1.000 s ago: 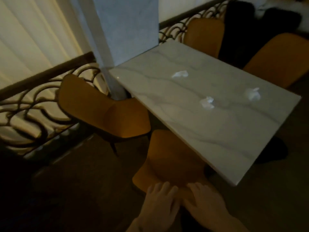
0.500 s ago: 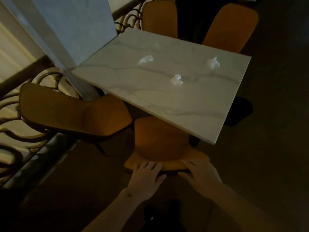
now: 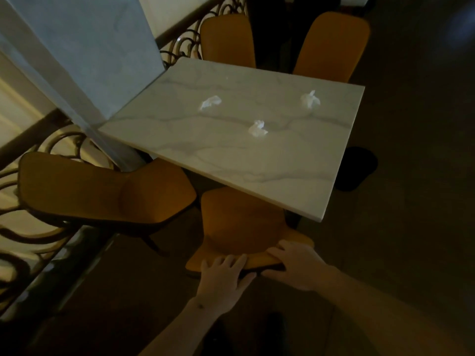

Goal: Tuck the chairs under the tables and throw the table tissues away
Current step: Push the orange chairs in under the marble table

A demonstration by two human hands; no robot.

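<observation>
A marble-topped table (image 3: 180,142) stands in the middle of the head view. Three crumpled white tissues lie on it: one at the left (image 3: 210,102), one in the middle (image 3: 257,129), one at the right (image 3: 310,99). An orange chair (image 3: 239,222) sits directly in front of me, its seat partly under the table's near edge. Both hands rest on top of its backrest: my left hand (image 3: 225,276) lies flat with fingers spread, my right hand (image 3: 295,263) curls over the rim. A second orange chair (image 3: 102,191) stands to the left, turned sideways and pulled out.
Two more orange chairs (image 3: 227,39) (image 3: 334,44) stand at the table's far side. A marble pillar (image 3: 84,55) touches the table's left corner. An ornate metal railing (image 3: 30,240) runs along the left. A dark round bin-like object (image 3: 359,168) sits on the floor to the right.
The near chair has slid further under the table with both hands on its backrest. My view has pulled back and swung, so the table now appears further away.
</observation>
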